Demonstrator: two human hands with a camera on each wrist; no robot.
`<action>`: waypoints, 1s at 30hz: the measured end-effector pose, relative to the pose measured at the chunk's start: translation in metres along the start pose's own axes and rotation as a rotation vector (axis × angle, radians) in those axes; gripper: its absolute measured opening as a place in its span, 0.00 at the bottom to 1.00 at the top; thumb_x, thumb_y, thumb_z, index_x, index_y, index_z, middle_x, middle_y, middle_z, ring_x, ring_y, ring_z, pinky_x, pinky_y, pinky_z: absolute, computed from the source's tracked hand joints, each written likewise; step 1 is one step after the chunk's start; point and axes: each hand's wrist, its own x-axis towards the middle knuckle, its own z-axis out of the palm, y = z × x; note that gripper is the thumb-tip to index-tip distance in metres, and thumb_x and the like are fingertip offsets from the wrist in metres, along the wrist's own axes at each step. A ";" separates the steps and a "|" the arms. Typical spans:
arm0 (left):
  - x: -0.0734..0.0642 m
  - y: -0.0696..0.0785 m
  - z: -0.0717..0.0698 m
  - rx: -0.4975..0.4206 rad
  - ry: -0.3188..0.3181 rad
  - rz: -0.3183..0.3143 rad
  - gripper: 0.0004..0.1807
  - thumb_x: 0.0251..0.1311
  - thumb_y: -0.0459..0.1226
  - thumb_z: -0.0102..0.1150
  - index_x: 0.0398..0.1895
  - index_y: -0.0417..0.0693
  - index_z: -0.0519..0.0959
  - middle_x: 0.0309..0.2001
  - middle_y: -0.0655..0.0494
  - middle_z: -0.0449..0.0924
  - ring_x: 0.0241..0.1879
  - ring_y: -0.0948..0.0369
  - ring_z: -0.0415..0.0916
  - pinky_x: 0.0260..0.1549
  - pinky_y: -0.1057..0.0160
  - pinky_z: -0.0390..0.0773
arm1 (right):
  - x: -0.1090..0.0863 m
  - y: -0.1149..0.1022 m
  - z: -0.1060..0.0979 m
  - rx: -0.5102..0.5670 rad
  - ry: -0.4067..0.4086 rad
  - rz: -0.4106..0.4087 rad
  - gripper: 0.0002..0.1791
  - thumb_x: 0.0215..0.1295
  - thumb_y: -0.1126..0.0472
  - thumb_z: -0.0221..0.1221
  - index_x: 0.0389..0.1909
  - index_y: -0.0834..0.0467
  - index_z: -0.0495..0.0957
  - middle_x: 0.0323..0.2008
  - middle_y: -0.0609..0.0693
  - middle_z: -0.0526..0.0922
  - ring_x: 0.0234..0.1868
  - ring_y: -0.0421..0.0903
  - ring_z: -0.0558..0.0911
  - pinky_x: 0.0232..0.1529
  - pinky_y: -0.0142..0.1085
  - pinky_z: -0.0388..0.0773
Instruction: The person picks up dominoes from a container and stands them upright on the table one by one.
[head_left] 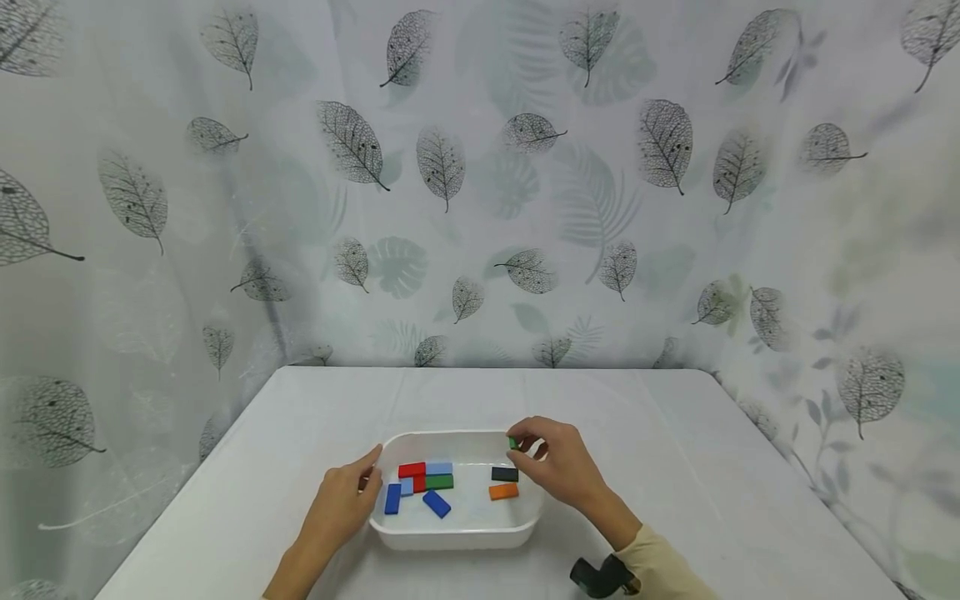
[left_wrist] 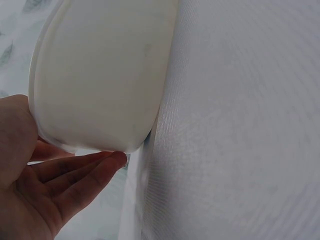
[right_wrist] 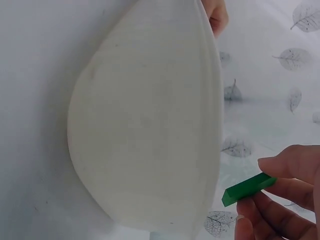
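Note:
A white plastic basin (head_left: 457, 540) sits on the table, holding several small rectangular blocks. My left hand (head_left: 341, 504) grips the basin's left end; in the left wrist view, its fingers (left_wrist: 82, 187) lie against the outer wall and the thumb side is at the rim. Above the far right corner, my right hand (head_left: 558, 462) pinches a green block (right_wrist: 247, 189) between thumb and fingers, above the rim. Inside, a red block (head_left: 412, 470), a light blue block (head_left: 438, 468) and another green block (head_left: 439, 482) lie grouped at the left.
Two dark blue blocks, one a tilted blue block (head_left: 437, 503), lie near that group. On the basin's right side are a black block (head_left: 505, 474) and an orange block (head_left: 503, 492). A white cloth covers the table (head_left: 645, 433); a leaf-print curtain (head_left: 480, 208) hangs behind.

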 end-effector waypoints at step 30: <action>-0.001 0.001 -0.001 0.001 0.009 0.013 0.23 0.70 0.32 0.58 0.66 0.32 0.77 0.45 0.41 0.87 0.37 0.56 0.84 0.42 0.53 0.87 | -0.013 0.022 -0.043 -0.075 0.168 0.176 0.13 0.57 0.69 0.74 0.42 0.56 0.87 0.34 0.43 0.86 0.35 0.44 0.84 0.32 0.35 0.83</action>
